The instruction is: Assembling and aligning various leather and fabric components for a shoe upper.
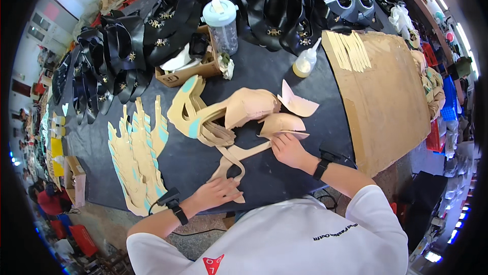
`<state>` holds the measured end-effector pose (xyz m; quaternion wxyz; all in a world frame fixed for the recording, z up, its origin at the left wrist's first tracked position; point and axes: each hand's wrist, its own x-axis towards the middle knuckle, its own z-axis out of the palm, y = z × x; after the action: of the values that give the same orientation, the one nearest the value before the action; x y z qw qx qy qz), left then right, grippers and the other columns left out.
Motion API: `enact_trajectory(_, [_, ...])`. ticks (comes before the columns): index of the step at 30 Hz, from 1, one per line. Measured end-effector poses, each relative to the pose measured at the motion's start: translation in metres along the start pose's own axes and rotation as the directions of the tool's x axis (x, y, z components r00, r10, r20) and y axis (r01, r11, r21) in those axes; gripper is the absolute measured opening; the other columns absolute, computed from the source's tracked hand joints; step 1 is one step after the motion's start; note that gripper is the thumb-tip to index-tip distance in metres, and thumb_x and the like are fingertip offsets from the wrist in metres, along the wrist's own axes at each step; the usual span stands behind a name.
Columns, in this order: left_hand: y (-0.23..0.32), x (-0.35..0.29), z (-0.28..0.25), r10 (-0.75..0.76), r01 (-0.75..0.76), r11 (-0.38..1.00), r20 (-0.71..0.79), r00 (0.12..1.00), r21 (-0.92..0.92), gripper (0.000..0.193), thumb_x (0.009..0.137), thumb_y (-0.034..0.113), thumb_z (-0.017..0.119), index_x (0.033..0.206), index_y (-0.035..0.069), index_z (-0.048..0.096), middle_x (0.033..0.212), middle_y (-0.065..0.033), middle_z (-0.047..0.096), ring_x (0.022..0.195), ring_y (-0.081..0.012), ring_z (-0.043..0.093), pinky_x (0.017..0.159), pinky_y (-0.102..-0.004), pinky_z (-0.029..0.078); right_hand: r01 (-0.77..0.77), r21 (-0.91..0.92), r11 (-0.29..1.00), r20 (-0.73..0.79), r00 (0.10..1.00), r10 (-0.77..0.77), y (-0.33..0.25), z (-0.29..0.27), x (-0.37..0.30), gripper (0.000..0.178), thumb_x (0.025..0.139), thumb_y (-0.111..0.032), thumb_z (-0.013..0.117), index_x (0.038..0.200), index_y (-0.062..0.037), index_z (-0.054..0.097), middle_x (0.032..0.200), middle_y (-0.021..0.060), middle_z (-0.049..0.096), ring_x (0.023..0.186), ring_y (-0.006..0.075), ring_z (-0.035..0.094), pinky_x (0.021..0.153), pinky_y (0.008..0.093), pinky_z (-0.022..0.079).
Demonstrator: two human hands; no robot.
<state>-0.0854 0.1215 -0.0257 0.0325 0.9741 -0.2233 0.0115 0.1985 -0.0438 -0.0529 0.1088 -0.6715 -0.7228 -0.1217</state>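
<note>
Tan material fills our working area, and a looped pile of tan pieces, turquoise patches showing on it, sits at its middle. Just nearer to us than this pile lies a forked tan strap, which stretches between our two hands on the black table. Our left hand rests palm down on the strap's near end, nearer to us than the pile, fingers loosely extended; we cannot tell whether it pinches anything. Our right hand, to the right of the pile, has its fingers drawn together over the strap's other end, against the edge of a cupped tan piece; we cannot tell which of the two it grips.

Touching the pile on its right we see a larger cupped bundle, and farther right a pale pointed flap. Left of the pile lie overlapping tan strips with turquoise edges. Just beyond the pile we have an open cardboard box, with a blue-lidded cup beside it. Well right of the pile lies a cardboard sheet bearing slim pale strips. Black shoe uppers crowd the table beyond the pile.
</note>
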Motion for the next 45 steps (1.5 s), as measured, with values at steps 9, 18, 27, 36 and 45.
enact_trajectory(9, [-0.027,0.024,-0.041,-0.296,0.428,0.784,0.336,0.894,-0.448,0.031,0.082,0.010,0.054,0.113,0.012,0.061,0.087,-0.0085,0.067,0.074,-0.0272,0.066,0.066,-0.0354,0.054,-0.130,0.273,0.953,0.087,0.990,0.111,-0.012,-0.046,0.023,0.012,0.070,-0.012,0.063,0.076,-0.0077,0.054,0.068,0.0055,0.054,0.067,0.0218,0.054,0.070,0.0353,0.041])
enact_trajectory(18, [-0.203,-0.019,-0.072,-0.829,0.479,0.077,0.211,0.518,-0.875,0.010,0.087,0.007,0.059,0.090,-0.002,0.063,0.068,0.0027,0.059,0.063,-0.0029,0.052,0.055,-0.0200,0.043,-0.393,0.896,0.208,0.332,0.902,0.276,0.041,-0.093,0.145,0.017,0.084,-0.002,0.054,0.099,-0.0012,0.062,0.087,0.0044,0.064,0.081,0.0104,0.058,0.073,0.0260,0.047])
enact_trajectory(27, [-0.256,-0.018,0.008,-0.896,0.358,0.115,0.059,0.441,-0.927,0.018,0.093,0.016,0.055,0.088,0.000,0.051,0.073,-0.0033,0.057,0.065,-0.0084,0.050,0.058,-0.0257,0.042,-0.521,0.775,0.358,0.393,0.840,0.373,0.052,-0.038,0.169,0.015,0.083,-0.007,0.057,0.094,-0.0040,0.067,0.093,0.0093,0.055,0.080,0.0221,0.056,0.073,0.0304,0.045])
enact_trajectory(36, [-0.245,-0.002,-0.022,-0.911,0.711,0.340,-0.029,0.411,-0.616,0.022,0.090,0.017,0.057,0.108,0.006,0.051,0.073,-0.0189,0.060,0.069,-0.0388,0.060,0.060,-0.0410,0.045,-0.200,0.180,0.963,-0.361,0.898,0.253,-0.010,-0.053,0.187,0.021,0.067,-0.009,0.065,0.087,-0.0082,0.060,0.090,0.0062,0.057,0.086,0.0235,0.056,0.075,0.0384,0.043])
enact_trajectory(45, [-0.242,-0.003,-0.011,-0.913,0.583,0.328,-0.090,0.399,-0.744,0.033,0.088,0.014,0.059,0.119,0.006,0.050,0.069,-0.0150,0.059,0.062,-0.0298,0.059,0.057,-0.0380,0.044,-0.337,0.159,0.928,-0.101,0.930,0.355,-0.127,0.019,0.247,0.010,0.067,-0.016,0.061,0.072,-0.0075,0.061,0.074,0.0038,0.054,0.078,0.0202,0.049,0.072,0.0324,0.037])
